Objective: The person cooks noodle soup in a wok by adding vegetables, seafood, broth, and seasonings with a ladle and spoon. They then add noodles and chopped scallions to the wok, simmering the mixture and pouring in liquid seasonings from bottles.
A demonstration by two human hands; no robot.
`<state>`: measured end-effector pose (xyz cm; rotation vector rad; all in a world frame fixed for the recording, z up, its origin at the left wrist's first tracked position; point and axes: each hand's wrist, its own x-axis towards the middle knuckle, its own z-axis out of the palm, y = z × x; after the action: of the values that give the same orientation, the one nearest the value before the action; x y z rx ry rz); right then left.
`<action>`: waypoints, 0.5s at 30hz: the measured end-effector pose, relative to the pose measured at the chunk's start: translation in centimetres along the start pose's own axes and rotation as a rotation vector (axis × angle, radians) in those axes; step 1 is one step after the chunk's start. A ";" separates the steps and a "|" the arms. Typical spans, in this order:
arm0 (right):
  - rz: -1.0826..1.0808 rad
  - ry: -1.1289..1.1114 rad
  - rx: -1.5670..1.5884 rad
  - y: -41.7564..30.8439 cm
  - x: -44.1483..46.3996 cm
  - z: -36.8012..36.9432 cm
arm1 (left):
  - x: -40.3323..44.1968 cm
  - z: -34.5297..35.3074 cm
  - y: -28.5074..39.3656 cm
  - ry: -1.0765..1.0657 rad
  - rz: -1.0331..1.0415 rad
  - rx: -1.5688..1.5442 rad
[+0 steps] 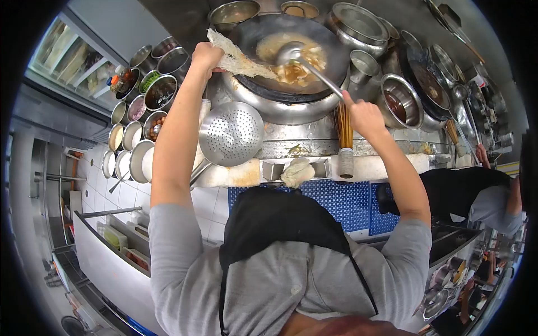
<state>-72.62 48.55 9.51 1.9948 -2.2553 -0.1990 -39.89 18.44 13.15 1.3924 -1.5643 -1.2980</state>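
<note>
My left hand [207, 56] is closed on a worn, whitish dishcloth [238, 59], which lies over the near left rim of a large black wok [336, 51]. Pale sliced food in brown liquid [302, 75] fills the bottom of the wok. My right hand [365, 116] grips the long handle of a metal ladle [325, 77], its bowl down among the food. Just below the left side of the wok, a round perforated strainer [231, 133] rests near my left forearm. A bamboo wok brush [345, 140] stands beside my right wrist.
Several metal containers of ingredients [161, 92] crowd the left side. To the right sit a steel bowl with dark sauce [400, 103] and a second wok [428, 81]. A crumpled cloth [297, 172] lies on the front ledge. A co-worker in a black apron [457, 187] stands at the right.
</note>
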 end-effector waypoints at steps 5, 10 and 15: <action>0.096 0.081 0.118 0.5 1.5 0.8 | 1.1 0.8 -0.8 0.012 -0.043 -0.024; 0.120 0.112 0.254 -2.0 7.3 0.0 | 2.2 3.3 -1.5 0.021 -0.028 0.097; 0.158 -0.041 0.354 -1.5 4.3 -0.9 | 4.2 2.1 -3.1 0.096 0.217 0.275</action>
<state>-71.52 44.10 10.20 1.9616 -2.6123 0.1902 -41.79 15.13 9.07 1.3788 -1.8211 -0.9009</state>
